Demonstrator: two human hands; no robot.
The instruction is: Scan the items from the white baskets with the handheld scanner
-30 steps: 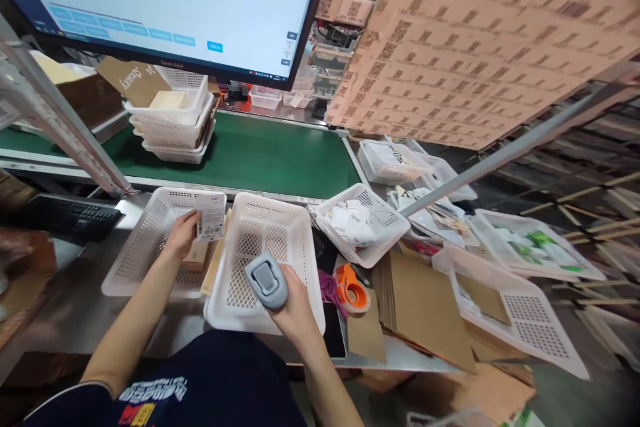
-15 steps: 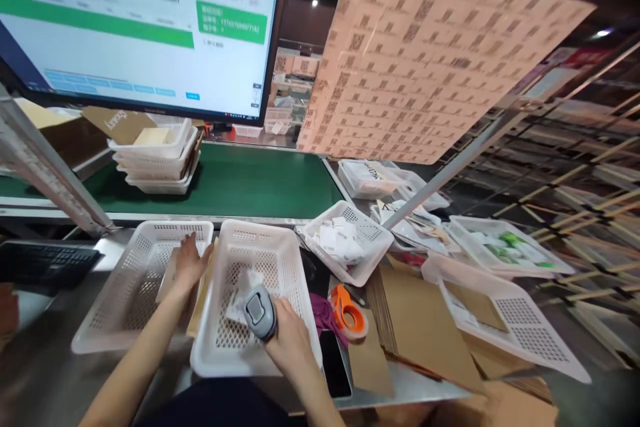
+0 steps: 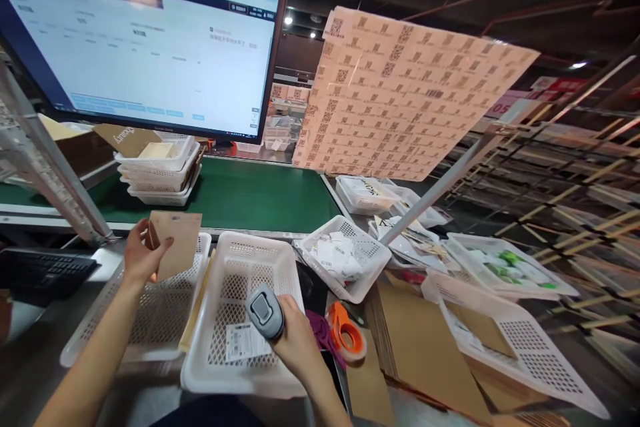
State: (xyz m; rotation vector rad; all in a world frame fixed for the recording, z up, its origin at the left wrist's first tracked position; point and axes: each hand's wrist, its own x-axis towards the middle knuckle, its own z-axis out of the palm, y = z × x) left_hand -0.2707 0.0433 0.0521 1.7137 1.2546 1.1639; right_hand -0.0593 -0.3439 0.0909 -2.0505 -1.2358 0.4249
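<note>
My left hand (image 3: 143, 253) pinches a flat brown cardboard packet (image 3: 177, 243) and holds it upright above the left white basket (image 3: 155, 340). A grey handheld scanner (image 3: 265, 312) is gripped in my right hand (image 3: 295, 333), over the right part of the middle white basket (image 3: 200, 380). Inside that basket lies a white label packet (image 3: 245, 341) with printed codes, left of and below the scanner. Between the two baskets stands a thin yellowish board (image 3: 197, 307).
A monitor (image 3: 150, 47) rises behind a green belt (image 3: 250, 193) with stacked baskets (image 3: 160, 177). To the right are a basket of labels (image 3: 340, 257), an orange tape dispenser (image 3: 346, 333), cardboard sheets (image 3: 425, 340) and a hanging code sheet (image 3: 405, 100).
My left hand has lifted the brown packet from the left basket and moved left. The label packet in the middle basket now shows more fully. The monitor's green bars have disappeared.
</note>
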